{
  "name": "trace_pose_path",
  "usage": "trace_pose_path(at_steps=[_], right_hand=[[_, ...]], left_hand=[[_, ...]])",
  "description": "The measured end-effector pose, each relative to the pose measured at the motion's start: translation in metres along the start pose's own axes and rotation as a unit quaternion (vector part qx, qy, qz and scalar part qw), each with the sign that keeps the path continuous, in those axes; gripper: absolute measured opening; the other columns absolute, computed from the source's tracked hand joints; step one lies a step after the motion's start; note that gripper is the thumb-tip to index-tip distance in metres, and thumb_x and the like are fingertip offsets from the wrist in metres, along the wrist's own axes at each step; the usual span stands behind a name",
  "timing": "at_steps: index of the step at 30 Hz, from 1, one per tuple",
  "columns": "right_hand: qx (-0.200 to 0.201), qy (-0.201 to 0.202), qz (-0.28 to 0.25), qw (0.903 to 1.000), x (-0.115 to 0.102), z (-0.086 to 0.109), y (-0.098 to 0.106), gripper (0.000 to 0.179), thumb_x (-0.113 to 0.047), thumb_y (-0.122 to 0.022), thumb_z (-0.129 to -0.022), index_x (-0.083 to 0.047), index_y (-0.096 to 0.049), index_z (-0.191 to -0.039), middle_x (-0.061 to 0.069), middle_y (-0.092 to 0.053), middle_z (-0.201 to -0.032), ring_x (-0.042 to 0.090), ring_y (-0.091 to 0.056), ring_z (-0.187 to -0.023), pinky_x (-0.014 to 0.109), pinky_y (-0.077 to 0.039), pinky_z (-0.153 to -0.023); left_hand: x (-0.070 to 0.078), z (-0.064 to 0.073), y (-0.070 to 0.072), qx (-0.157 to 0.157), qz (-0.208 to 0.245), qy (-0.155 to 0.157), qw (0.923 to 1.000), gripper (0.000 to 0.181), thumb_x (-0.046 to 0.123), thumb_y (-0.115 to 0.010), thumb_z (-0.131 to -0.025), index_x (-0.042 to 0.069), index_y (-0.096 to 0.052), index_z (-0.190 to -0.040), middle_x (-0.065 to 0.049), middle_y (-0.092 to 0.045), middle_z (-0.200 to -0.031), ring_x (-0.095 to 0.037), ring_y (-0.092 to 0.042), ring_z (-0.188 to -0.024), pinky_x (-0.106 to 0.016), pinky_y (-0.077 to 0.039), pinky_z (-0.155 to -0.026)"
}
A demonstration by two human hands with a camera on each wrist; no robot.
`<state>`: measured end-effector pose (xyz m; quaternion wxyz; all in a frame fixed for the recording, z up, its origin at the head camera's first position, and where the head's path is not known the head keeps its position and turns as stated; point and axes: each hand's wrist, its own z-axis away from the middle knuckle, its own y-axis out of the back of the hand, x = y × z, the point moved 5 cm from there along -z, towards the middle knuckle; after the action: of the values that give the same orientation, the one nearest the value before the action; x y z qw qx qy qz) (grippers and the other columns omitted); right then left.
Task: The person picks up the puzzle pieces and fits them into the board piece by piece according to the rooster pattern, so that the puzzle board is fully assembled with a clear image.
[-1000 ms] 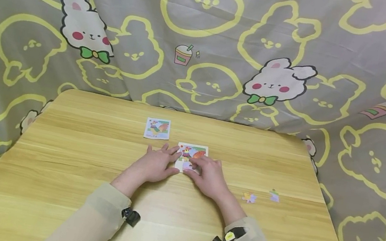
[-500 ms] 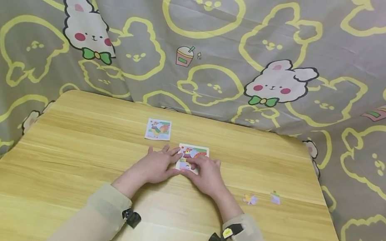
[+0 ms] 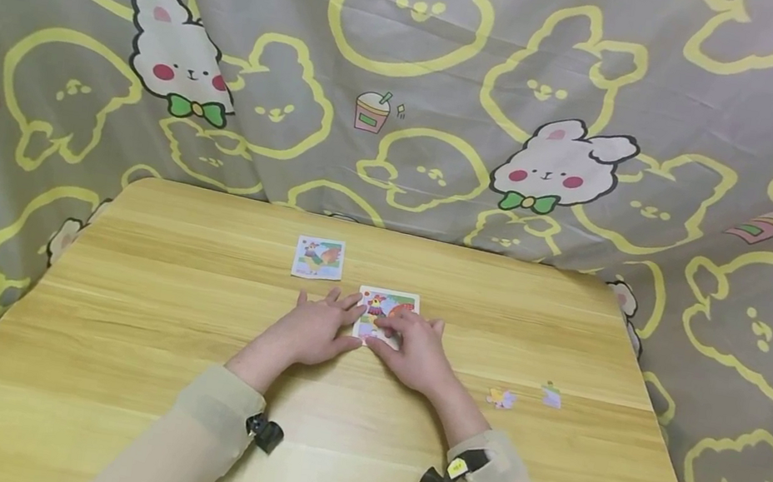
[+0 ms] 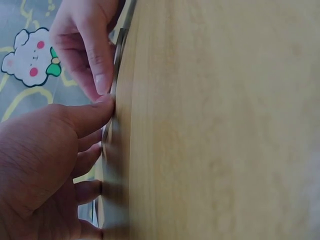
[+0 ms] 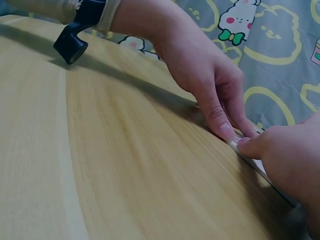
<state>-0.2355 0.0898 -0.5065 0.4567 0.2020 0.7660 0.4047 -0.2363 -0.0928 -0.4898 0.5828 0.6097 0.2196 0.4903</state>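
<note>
A small framed jigsaw puzzle (image 3: 407, 301) with a rooster picture lies on the wooden table between both hands. My left hand (image 3: 317, 333) rests along its left side with fingers spread, the thumb at the lower left corner. Fingers of my right hand (image 3: 420, 354) reach over the puzzle's lower part and hold a pale purple puzzle piece (image 3: 369, 329) at its lower left, partly covered by them. In the left wrist view the left thumb (image 4: 95, 114) meets the right hand's thumb tip at the puzzle's near edge. The right wrist view shows both thumbs close together there.
A square card (image 3: 319, 258) with the same rooster picture lies behind the left hand. Two loose puzzle pieces, one yellow and purple (image 3: 501, 398) and one green and purple (image 3: 551, 396), lie at the right. A patterned curtain (image 3: 453, 58) hangs behind the table (image 3: 141, 303).
The purple piece has moved left and down under the right fingers into the puzzle's lower left area. The left hand stays at the puzzle's left side.
</note>
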Motion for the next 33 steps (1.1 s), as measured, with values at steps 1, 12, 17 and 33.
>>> trace_pose_path(at_steps=[1, 12, 17, 33], right_hand=[[0.004, 0.002, 0.001, 1.0, -0.001, 0.0, 0.0, 0.036, -0.039, -0.081, -0.095, -0.014, -0.08, -0.122, -0.006, -0.07, -0.104, 0.014, -0.063, -0.098, 0.046, -0.029, -0.086], [0.01, 0.01, 0.032, 0.9994, -0.002, 0.002, 0.0, 0.036, -0.041, -0.08, -0.096, -0.016, -0.082, -0.122, -0.005, -0.069, -0.103, 0.016, -0.063, -0.1, 0.046, -0.03, -0.085], [0.011, 0.004, 0.032, 0.9994, -0.002, 0.001, 0.001, 0.035, -0.042, -0.08, -0.096, -0.017, -0.082, -0.119, -0.005, -0.069, -0.105, 0.015, -0.064, -0.102, 0.047, -0.031, -0.088], [0.025, -0.013, 0.002, 0.9996, -0.001, 0.001, 0.003, 0.029, -0.037, -0.082, -0.093, -0.015, -0.085, -0.112, -0.006, -0.067, -0.098, 0.014, -0.061, -0.092, 0.049, -0.029, -0.085]], left_hand=[[0.0, 0.0, 0.001, 0.0, 0.0, 0.0, 1.0, 0.067, 0.051, -0.06, -0.106, 0.016, -0.047, -0.162, -0.003, -0.032, -0.171, -0.042, -0.025, -0.156, -0.083, -0.018, -0.111], [0.01, 0.004, 0.004, 0.015, -0.049, -0.032, 0.9982, 0.059, 0.045, -0.061, -0.107, 0.015, -0.053, -0.158, -0.004, -0.041, -0.166, -0.037, -0.036, -0.153, -0.075, -0.031, -0.113], [0.011, 0.007, 0.002, 0.023, -0.05, -0.043, 0.9976, 0.056, 0.043, -0.057, -0.11, 0.016, -0.052, -0.158, -0.003, -0.045, -0.164, -0.035, -0.038, -0.152, -0.071, -0.032, -0.115], [0.016, 0.002, -0.001, 0.004, -0.092, -0.032, 0.9952, 0.054, 0.042, -0.049, -0.113, 0.019, -0.047, -0.162, -0.004, -0.04, -0.167, -0.036, -0.041, -0.15, -0.072, -0.034, -0.113]])
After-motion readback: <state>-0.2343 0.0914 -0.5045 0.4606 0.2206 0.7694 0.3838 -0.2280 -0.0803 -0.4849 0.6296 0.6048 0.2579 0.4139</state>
